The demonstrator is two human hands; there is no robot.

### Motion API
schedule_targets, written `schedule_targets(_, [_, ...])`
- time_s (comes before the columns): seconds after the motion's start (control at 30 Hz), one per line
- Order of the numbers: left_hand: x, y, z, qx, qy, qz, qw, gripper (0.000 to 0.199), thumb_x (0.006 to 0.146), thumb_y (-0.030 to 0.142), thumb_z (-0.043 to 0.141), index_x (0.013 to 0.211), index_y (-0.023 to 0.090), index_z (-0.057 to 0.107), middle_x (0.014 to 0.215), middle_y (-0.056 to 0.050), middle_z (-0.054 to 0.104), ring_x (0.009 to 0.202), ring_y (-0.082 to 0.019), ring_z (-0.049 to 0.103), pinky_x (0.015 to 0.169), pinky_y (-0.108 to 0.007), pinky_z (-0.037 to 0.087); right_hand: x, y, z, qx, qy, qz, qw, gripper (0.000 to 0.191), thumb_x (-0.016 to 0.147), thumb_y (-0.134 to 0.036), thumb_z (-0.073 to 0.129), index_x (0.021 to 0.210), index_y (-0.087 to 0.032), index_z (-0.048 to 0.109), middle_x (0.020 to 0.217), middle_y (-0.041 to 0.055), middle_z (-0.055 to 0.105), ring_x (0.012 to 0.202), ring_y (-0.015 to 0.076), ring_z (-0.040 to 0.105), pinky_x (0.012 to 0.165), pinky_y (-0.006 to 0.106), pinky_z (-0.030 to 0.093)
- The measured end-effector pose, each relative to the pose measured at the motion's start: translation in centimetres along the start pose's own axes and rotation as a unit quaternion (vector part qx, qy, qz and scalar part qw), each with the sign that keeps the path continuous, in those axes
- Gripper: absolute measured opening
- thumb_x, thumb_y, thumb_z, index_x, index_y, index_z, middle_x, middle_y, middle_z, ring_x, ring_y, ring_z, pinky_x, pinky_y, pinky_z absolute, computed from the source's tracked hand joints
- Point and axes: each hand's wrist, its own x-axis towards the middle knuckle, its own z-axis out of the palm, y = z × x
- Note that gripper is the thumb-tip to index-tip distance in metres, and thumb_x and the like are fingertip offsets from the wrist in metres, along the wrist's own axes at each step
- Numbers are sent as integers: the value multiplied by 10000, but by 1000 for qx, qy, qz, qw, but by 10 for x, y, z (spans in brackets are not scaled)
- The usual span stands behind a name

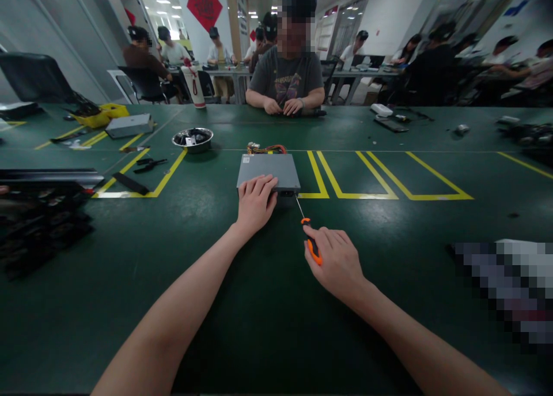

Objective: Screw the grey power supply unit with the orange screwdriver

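Observation:
A grey metal computer power supply lies flat on the green table, with a bundle of coloured cables coming out behind it. My left hand grips its near left part, the fingers over the top and the thumb down at the front face. In my right hand is an orange and black screwdriver, its handle wrapped by my fingers. The thin shaft points up and left, its tip at the lower right corner of the power supply's front face, beside the socket. Whether the tip sits in a screw is too small to tell.
A metal bowl of small dark parts stands behind on the left, near another grey metal box and a yellow container. Black parts lie at far left. Yellow tape marks the table. A person sits opposite.

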Motion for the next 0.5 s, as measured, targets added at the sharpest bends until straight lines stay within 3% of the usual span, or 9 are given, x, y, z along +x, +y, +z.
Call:
schedule_targets(0.13, [0,1,0,1,-2,-3,1000,305,882,264,424,1180,246,486,1243,-30,539,1172,-209,429,957,-390,282,1,2,-3,3,10,-18,1000,284,789,-136,497,1061,-123,576,854,74,567,778,170,514,707,300,388])
schedule_targets(0.2, [0,1,0,0,-1,-2,1000,305,881,261,424,1178,248,488,1239,-31,542,1173,-210,429,960,-391,280,3,2,-4,18,11,-12,1000,254,814,-242,512,1024,-123,591,832,67,565,760,167,511,700,302,386])
schedule_targets(0.33, [0,1,0,0,2,-1,1000,306,876,259,430,1176,248,490,1239,-28,541,1169,-211,431,963,-393,281,4,3,-5,49,8,19,999,398,838,-431,476,1068,-114,550,802,56,588,719,161,533,682,309,395])
schedule_targets(0.43, [0,0,0,-1,0,-3,1000,311,870,251,439,1176,249,490,1238,-29,540,1169,-214,429,955,-394,290,4,5,-4,69,34,58,995,366,875,-355,426,1124,-92,483,767,40,614,646,134,548,659,292,411])
schedule_targets(0.5, [0,0,0,-3,-2,-2,1000,315,868,250,441,1180,248,488,1240,-31,539,1171,-213,428,957,-394,289,3,6,-3,63,45,48,996,284,873,-289,434,1074,-102,508,780,42,626,658,128,560,678,289,419])
